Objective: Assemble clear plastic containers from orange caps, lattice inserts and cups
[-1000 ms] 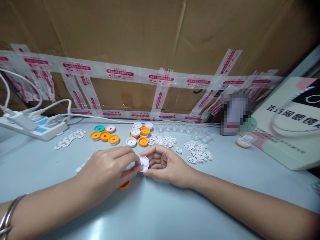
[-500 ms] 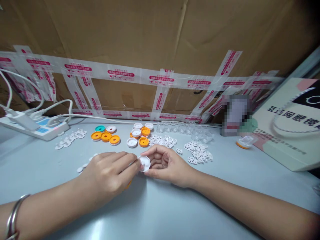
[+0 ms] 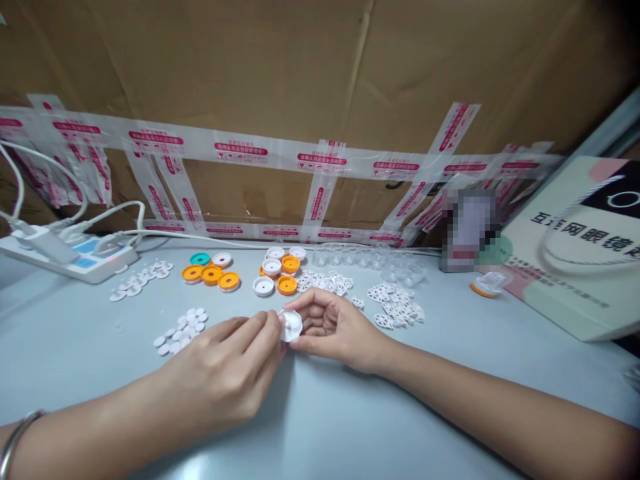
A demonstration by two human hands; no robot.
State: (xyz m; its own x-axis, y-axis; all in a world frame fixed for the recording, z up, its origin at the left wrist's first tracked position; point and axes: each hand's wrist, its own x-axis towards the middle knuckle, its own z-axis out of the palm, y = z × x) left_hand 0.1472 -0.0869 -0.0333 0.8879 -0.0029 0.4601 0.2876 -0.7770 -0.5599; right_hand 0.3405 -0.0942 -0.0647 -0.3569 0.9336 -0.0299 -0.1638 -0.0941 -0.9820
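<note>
1. Grips a small white cap [image 3: 291,325] in the right hand [image 3: 333,327], fingers closed on its rim, just above the surface [image 3: 320,413].
2. Meets the cap with the left hand [image 3: 227,373], fingers pinched together, tips touching it.
3. Leaves small white discs [image 3: 181,330] near the left hand, orange caps [image 3: 210,274] farther back.

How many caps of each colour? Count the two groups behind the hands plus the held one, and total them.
Orange caps: 5
White caps: 6, counting the held cap in the right hand
Teal cap: 1
Total: 12
A possible orange cap under a white one is left out.
</note>
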